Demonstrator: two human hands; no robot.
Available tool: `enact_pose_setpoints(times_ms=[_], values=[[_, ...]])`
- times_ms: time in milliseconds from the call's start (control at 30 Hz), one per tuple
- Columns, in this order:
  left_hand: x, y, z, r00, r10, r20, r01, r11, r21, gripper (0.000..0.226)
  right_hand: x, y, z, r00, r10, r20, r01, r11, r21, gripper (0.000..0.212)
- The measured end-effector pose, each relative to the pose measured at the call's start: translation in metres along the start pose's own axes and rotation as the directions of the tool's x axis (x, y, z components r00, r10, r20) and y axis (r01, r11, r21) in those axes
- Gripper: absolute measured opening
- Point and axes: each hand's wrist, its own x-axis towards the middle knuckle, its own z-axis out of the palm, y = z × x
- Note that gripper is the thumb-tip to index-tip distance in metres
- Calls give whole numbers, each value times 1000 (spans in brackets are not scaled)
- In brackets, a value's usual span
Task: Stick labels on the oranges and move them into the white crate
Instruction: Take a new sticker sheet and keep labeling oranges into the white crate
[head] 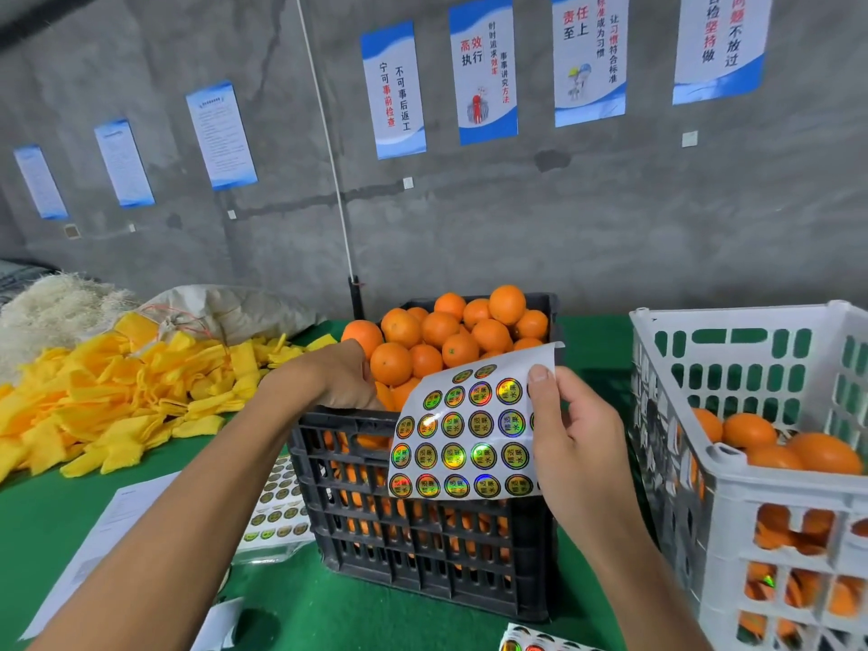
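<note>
The right hand [570, 444] holds up a white sheet of round holographic labels [462, 439], thumb pressed on its front right edge and the fingers [580, 418] curled behind, so the sheet hangs in front of the black slotted plastic crate [422, 523]. That crate sits on the green tabletop [42, 519], heaped with loose oranges [441, 333]. The left hand [345, 375] reaches over the crate's near rim into the pile, fingers bent down among the fruit beside one orange; whether they have hold of anything I cannot tell, since the sheet and the fruit hide the tips. To the right stands the white slotted plastic crate [732, 467], partly filled, with several oranges already in it. More label sheets [277, 505] lie flat on the tabletop just left of the black crate, beside a white printed paper [108, 533]. Further left, a heap of yellow foam net sleeves [117, 397] spreads across the tabletop.
</note>
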Motion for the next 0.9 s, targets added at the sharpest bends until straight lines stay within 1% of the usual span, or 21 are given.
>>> enact_pose_setpoints(times_ms=[67, 100, 167, 233, 267, 333, 400, 433, 500, 567, 633, 733, 800, 867, 900], values=[[-2, 0, 3, 996, 42, -83, -45, 998, -40, 61, 1, 1, -3, 1000, 5, -9, -5, 1000, 16, 37], [-4, 2, 4, 985, 71, -160, -81, 995, -55, 65, 2, 2, -5, 1000, 9, -17, -9, 999, 33, 35], [-12, 17, 7, 924, 144, -355, -196, 974, -114, 75, 6, 2, -10, 998, 13, -56, -10, 998, 57, 32], [-23, 41, 11, 839, 184, -511, -343, 909, -236, 74, 10, 3, -17, 994, 30, -108, -22, 997, 73, 29], [-28, 55, 12, 808, 199, -554, -412, 864, -290, 72, 12, 4, -21, 989, 41, -141, -30, 996, 79, 29], [-35, 87, 19, 773, 237, -588, -522, 765, -378, 65, 16, 7, -30, 975, 47, -217, -31, 997, 76, 31], [-39, 120, 30, 764, 269, -587, -583, 678, -448, 64, 19, 6, -41, 959, 68, -276, -41, 994, 101, 30], [-40, 137, 37, 761, 276, -587, -599, 647, -472, 66, 21, 5, -46, 952, 86, -293, -48, 990, 133, 25], [-40, 167, 50, 739, 289, -609, -634, 606, -481, 67, 22, 2, -58, 940, 128, -316, -62, 976, 210, 15], [-38, 195, 59, 724, 290, -625, -655, 572, -493, 67, 23, 0, -73, 922, 159, -353, -70, 965, 253, 17], [-36, 218, 62, 736, 286, -614, -653, 542, -530, 68, 25, -4, -86, 902, 174, -394, -64, 959, 276, 15], [-29, 249, 64, 795, 308, -522, -605, 471, -642, 65, 25, -8, -101, 862, 160, -481, -22, 960, 280, 13], [-25, 265, 68, 803, 397, -445, -591, 429, -683, 52, 25, -10, -108, 843, 160, -513, -8, 958, 285, 12], [-23, 274, 76, 796, 512, -324, -547, 378, -747, 21, 25, -12, -113, 839, 174, -516, -2, 948, 317, 11], [-24, 277, 81, 795, 555, -244, -482, 336, -809, 9, 25, -13, -115, 840, 185, -509, 0, 940, 341, 11]])
